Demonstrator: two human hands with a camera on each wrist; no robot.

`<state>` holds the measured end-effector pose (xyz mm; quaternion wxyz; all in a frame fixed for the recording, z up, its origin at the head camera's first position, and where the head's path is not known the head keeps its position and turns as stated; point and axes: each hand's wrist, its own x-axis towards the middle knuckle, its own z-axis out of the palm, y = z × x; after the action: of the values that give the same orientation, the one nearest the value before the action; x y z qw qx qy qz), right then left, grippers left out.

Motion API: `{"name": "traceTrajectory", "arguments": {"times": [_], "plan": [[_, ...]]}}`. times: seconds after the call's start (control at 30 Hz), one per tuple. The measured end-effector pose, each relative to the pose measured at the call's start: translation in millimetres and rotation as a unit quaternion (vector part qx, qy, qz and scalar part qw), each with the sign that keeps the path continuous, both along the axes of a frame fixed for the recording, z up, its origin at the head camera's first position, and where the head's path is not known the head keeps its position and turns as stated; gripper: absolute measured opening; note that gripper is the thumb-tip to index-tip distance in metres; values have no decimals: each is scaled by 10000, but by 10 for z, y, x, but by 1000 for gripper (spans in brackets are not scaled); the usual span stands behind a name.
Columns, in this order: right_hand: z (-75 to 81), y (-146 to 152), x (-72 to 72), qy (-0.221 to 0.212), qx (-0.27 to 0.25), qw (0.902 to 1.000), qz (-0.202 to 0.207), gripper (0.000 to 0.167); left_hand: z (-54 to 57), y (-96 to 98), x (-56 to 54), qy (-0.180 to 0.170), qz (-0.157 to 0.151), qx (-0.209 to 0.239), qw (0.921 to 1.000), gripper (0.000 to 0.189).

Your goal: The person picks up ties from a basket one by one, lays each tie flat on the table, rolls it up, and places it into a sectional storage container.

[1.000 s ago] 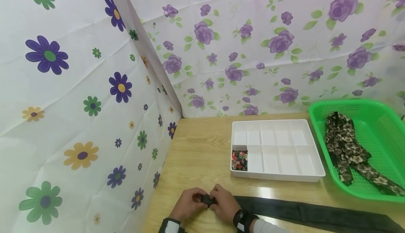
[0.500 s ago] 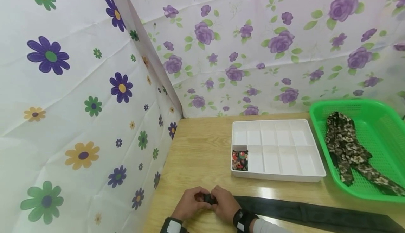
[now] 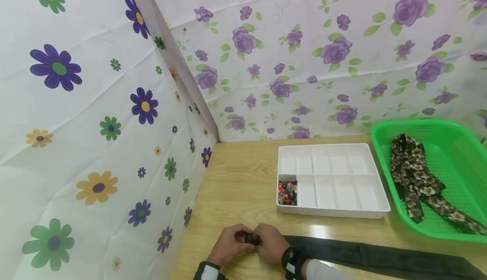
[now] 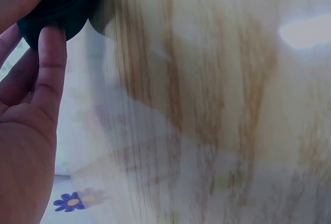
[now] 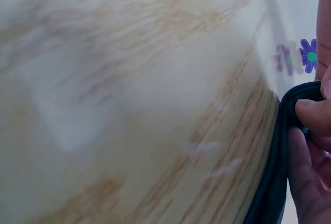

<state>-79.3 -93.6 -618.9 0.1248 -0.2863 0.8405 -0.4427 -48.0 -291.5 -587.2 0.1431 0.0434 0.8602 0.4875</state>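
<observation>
A long dark necktie (image 3: 354,250) lies flat along the front of the table, its left end wound into a small roll (image 3: 250,238). My left hand (image 3: 229,244) pinches the roll from the left with thumb and fingers. On the other side, my right hand (image 3: 272,244) grips it where the flat length begins. The left wrist view shows fingertips around the dark coil (image 4: 67,9). In the right wrist view, the cloth (image 5: 274,167) bends over near my right thumb and fingers. My palms hide part of the roll.
A white divided tray (image 3: 331,213) stands behind the hands; a folded patterned cloth (image 3: 287,193) sits in its front left compartment. To the right, a green basket (image 3: 384,161) holds a dark floral cloth (image 3: 416,174). Flowered sheets (image 3: 262,102) hang at the back and left.
Both hands stay in nearly the same place around the roll, with only small finger movements and a slight turn of the roll. Tray and basket have not moved.
</observation>
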Motion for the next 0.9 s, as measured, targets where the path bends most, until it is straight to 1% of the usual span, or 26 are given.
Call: {"name": "traceTrajectory", "arguments": {"times": [0.1,0.23,0.3,0.4,0.53,0.73,0.8,0.9], "plan": [[-12,-6,-8,-154,34,9999,-55,22,5,9,2,-8,7,-49,10000,37],[-10,-5,-19,-346,11,9993,-114,29,13,18,-1,-40,140,-183,9997,48],[-5,-1,-25,-391,-30,9992,-114,35,11,22,-3,-75,213,-197,9996,51],[9,10,-28,-337,-114,9993,-75,44,12,35,-6,-67,236,-201,9995,49],[-2,23,-29,-240,-151,9996,-40,46,18,62,-16,61,62,-305,9995,41],[-14,54,-45,-129,-211,9997,49,43,29,123,-31,310,-278,-498,9979,32],[-20,70,-54,-123,-272,9995,85,42,33,144,-33,376,-354,-584,9970,32],[-9,103,-69,-247,-419,9986,186,39,37,169,-37,493,-420,-797,9947,32]]}}
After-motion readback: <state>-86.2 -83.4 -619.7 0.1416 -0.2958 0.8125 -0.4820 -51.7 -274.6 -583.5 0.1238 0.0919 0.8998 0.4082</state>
